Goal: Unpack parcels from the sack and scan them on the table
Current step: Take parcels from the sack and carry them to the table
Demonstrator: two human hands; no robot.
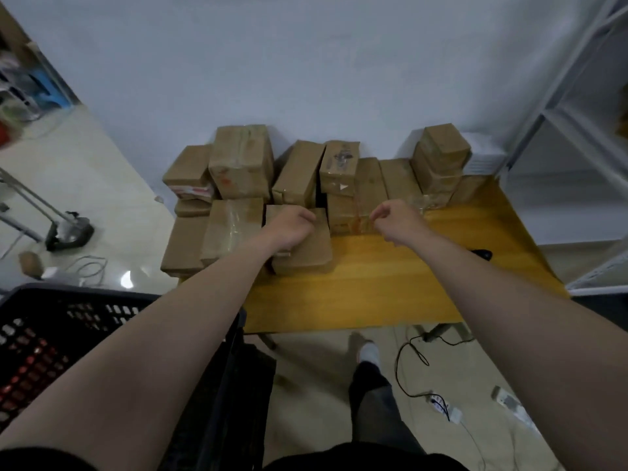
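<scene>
Far left we've got a black plastic crate (51, 300) with a perforated grid wall. Next over, plain brown cardboard parcels (241, 164) sit stacked at the back of the yellow wood-grain table (390, 283), most wrapped in glossy clear tape. One has a red-and-white strip (190, 190), and another has a dark printed label (341, 158) that's too blurry for us to read. Our left hand (292, 226) lies curled over the front parcel (306, 256); we can't tell if it's actually gripping. Our right hand (397, 219) hovers above the table with fingers curled in together and nothing visible in them. A small dark object (482, 254) and white metal shelving (577, 130) are on the right.
</scene>
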